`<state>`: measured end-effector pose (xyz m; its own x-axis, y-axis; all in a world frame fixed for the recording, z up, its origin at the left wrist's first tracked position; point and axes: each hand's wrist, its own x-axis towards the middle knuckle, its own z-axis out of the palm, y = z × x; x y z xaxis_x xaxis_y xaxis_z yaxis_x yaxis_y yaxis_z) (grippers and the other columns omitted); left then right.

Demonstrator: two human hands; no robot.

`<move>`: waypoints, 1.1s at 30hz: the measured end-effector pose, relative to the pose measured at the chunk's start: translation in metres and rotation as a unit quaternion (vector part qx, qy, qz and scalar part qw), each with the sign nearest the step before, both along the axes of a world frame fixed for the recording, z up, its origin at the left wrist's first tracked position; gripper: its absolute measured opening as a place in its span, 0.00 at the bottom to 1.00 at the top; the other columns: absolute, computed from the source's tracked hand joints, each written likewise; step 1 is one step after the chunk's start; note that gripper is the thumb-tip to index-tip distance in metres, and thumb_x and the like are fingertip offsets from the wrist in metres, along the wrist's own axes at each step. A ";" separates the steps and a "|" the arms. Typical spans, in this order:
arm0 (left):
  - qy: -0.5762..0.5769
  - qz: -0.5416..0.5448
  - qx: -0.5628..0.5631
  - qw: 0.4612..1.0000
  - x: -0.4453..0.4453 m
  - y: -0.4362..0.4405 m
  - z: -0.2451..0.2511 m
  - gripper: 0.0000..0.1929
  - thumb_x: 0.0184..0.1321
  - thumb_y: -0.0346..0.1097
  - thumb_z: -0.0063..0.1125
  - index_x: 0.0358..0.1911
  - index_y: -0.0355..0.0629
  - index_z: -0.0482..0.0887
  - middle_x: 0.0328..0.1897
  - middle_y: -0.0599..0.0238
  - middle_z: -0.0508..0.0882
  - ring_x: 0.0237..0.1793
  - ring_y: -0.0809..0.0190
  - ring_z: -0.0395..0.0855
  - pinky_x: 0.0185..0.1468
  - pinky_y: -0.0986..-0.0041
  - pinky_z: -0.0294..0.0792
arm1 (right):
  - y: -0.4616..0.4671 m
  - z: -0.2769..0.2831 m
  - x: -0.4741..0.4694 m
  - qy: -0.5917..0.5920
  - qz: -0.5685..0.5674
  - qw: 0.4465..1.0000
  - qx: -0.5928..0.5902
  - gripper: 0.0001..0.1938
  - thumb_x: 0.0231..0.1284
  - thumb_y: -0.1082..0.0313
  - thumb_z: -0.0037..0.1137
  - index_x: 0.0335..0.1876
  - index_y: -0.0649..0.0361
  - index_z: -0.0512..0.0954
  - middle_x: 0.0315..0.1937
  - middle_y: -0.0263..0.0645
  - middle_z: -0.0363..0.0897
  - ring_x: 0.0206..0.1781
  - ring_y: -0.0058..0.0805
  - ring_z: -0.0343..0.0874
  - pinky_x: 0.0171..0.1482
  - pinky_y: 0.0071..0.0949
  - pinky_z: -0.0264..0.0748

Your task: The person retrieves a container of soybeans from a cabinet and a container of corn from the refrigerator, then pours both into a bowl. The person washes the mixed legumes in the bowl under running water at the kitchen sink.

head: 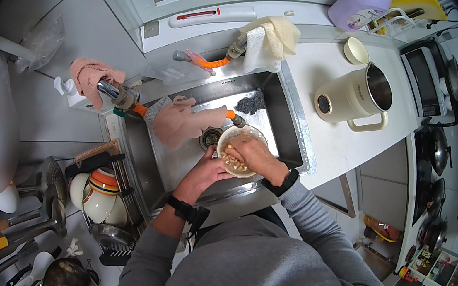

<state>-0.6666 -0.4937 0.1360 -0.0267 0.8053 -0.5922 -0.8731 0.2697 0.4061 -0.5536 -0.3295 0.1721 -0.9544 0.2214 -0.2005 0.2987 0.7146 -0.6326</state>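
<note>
My left hand [203, 172] grips the side of a light-coloured bowl [240, 175], which is held over the stainless-steel sink [287, 134]. Inside are pale beans or kernels [232, 163] in what looks like water. My right hand [253, 153] dips into the bowl with its fingers bent among them; the fingertips are partly hidden. Just beyond the bowl's far rim is the tap nozzle [238, 120] on an orange hose. A pink cloth [183, 121] drapes over that hose, near the drain [211, 137].
Dark scouring mesh [251, 102] lies in the sink. On the right counter are a cream jug-shaped appliance [344, 97] and a small cup [356, 51]. A dish rack with bowls [102, 202] stands left. Cloth [273, 41] covers a second tap; a purple bottle [359, 3] stands behind.
</note>
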 end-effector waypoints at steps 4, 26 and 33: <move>-0.005 0.006 0.021 1.000 -0.004 0.000 0.000 0.44 0.57 0.22 0.52 0.77 0.56 0.49 0.72 0.58 0.69 0.67 0.52 0.76 0.66 0.50 0.74 | 0.004 0.029 0.003 0.118 0.039 0.992 -0.006 0.13 0.58 0.62 0.65 0.42 0.62 0.82 0.50 0.48 0.80 0.51 0.48 0.81 0.52 0.39 0.78; 0.010 0.014 0.030 0.999 -0.002 -0.011 0.006 0.40 0.61 0.24 0.54 0.73 0.53 0.45 0.68 0.48 0.71 0.61 0.47 0.82 0.65 0.50 0.75 | 0.007 0.030 0.002 0.193 -0.048 0.974 -0.108 0.10 0.64 0.76 0.57 0.49 0.66 0.81 0.52 0.49 0.82 0.53 0.50 0.82 0.57 0.37 0.79; 0.005 0.006 -0.036 0.999 0.003 -0.017 0.005 0.36 0.60 0.23 0.52 0.70 0.54 0.50 0.68 0.51 0.72 0.61 0.47 0.82 0.65 0.50 0.75 | -0.004 -0.004 0.005 0.165 -0.105 0.961 -0.194 0.13 0.70 0.72 0.54 0.56 0.64 0.81 0.52 0.50 0.83 0.54 0.46 0.83 0.58 0.33 0.77</move>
